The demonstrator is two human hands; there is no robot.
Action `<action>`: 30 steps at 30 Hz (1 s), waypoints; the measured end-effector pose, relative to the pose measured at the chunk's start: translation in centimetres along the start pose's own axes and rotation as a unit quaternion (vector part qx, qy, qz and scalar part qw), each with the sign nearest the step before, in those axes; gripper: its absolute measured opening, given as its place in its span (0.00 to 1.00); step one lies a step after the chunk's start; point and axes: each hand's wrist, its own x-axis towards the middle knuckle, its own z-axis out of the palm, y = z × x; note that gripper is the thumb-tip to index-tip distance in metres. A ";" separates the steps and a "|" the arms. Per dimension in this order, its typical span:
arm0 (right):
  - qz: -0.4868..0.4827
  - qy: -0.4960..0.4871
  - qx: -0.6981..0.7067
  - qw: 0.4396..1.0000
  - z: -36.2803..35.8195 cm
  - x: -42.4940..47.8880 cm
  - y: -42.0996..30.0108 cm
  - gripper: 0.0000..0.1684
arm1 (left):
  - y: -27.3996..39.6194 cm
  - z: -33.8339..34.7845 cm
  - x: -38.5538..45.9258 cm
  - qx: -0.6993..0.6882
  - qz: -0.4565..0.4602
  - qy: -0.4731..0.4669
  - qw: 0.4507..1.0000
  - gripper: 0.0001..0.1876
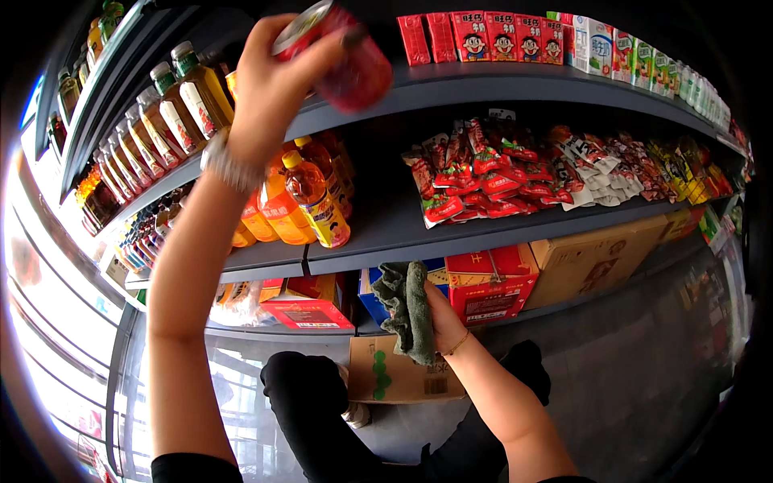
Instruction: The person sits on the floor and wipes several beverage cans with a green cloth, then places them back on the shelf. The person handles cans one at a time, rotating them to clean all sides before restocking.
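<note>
My left hand is raised at the top, gripping a red drink can that is tilted and slightly blurred. The can is in front of the upper shelf, left of a row of red milk cartons. Lower down, my right hand holds a bunched dark green cloth before the bottom shelf. Part of the right hand's fingers is hidden behind the cloth. Below my left hand, orange drink bottles with yellow caps stand on the middle shelf.
Red snack packets lie heaped on the middle shelf. Bottled drinks line the upper left shelf. Cardboard boxes fill the bottom shelf. Another carton sits on the floor near my knees. White cartons stand at the upper right.
</note>
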 end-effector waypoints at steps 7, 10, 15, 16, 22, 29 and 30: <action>-0.027 -0.025 -0.008 0.999 -0.1 -0.6 -1.3 0.32 | -6.9 2.9 11.2 0.378 -0.149 -0.016 0.914 0.45; -0.021 -0.038 0.017 0.999 -1.0 -0.6 -2.0 0.32 | -7.9 3.8 11.8 0.362 -0.234 -0.101 0.897 0.52; -0.029 -0.004 0.024 0.999 0.4 -1.4 -2.1 0.32 | -10.7 5.1 12.0 0.457 -0.242 -0.020 0.856 0.60; -0.026 -0.026 0.033 0.999 0.5 -1.4 -2.1 0.31 | -11.1 5.1 12.4 0.458 -0.242 -0.012 0.855 0.60; -0.029 -0.042 0.019 0.999 0.9 -1.7 -2.3 0.32 | -7.2 3.3 13.4 0.431 -0.243 -0.267 0.827 0.44; -0.077 -0.058 0.086 0.992 2.1 -1.6 -3.2 0.29 | -10.3 4.3 12.8 0.469 -0.195 -0.156 0.847 0.45; -0.084 -0.079 0.106 0.988 1.7 -1.5 -3.5 0.29 | -10.4 4.5 11.7 0.583 -0.087 -0.080 0.804 0.47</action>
